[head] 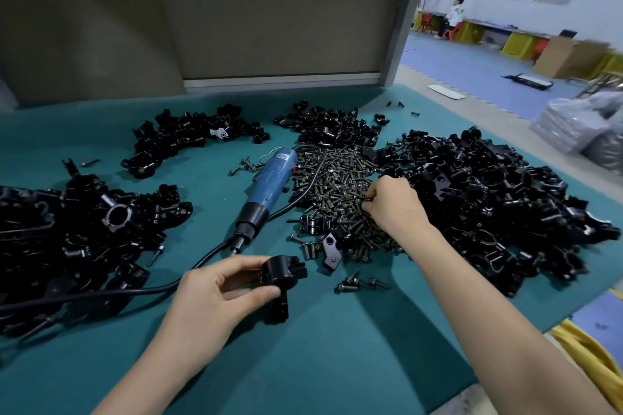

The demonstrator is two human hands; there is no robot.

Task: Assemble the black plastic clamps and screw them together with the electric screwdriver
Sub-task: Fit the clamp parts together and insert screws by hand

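clamp (281, 276) in left hand (215, 293), right hand (392, 204) among screws (340, 178)

Body in view: two bare hands and forearms only. Left grip (209, 300): bare fingers, thumbnail (268, 293) short and plain. Behind the grip the left forearm (141, 374) is bare all the way to the bottom frame edge; any sleeve is out of shot. Right grip (392, 204): bare too, back of the hand toward camera, nails hidden. Behind it the right forearm (488, 307) is bare as well, slim at the wrist, widening toward the frame corner from lens stretch. Clothing on the rest of the person: out of frame, cannot tell.
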